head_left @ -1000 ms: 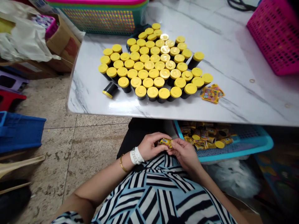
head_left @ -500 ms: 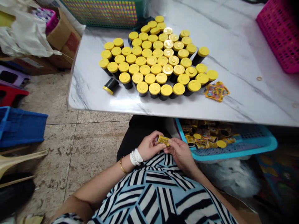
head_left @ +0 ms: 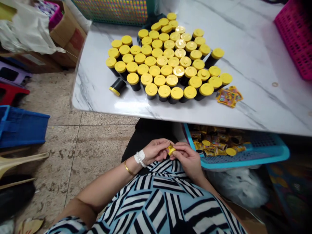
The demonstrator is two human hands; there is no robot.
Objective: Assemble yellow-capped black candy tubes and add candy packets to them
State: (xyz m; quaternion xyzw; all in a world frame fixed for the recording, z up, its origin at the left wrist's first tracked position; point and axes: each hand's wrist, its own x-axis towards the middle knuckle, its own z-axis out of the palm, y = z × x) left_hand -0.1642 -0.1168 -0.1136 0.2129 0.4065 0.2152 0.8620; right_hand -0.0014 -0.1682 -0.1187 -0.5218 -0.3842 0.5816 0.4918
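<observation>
Over my lap, my left hand (head_left: 156, 150) and my right hand (head_left: 188, 159) are close together, both closed on a small yellow-lidded canister (head_left: 171, 150) with a printed wrapper. My fingers hide much of it. On the marble-patterned table (head_left: 102, 104) stand several black canisters with yellow lids (head_left: 164, 92); one black canister (head_left: 118, 86) lies on its side at the left. Flat printed yellow wrappers (head_left: 227, 97) rest on the table to the right of the group.
Below the table edge, a blue basket (head_left: 243, 162) holds wrapped canisters. A green basket (head_left: 109, 13) and a pink basket (head_left: 296, 39) stand on the table. Cardboard boxes (head_left: 70, 39), a blue crate (head_left: 26, 126) and stools are at the left.
The small canister has turned between my fingers, so its yellow lid now shows. My left hand covers more of its wrapper. The view has shifted slightly.
</observation>
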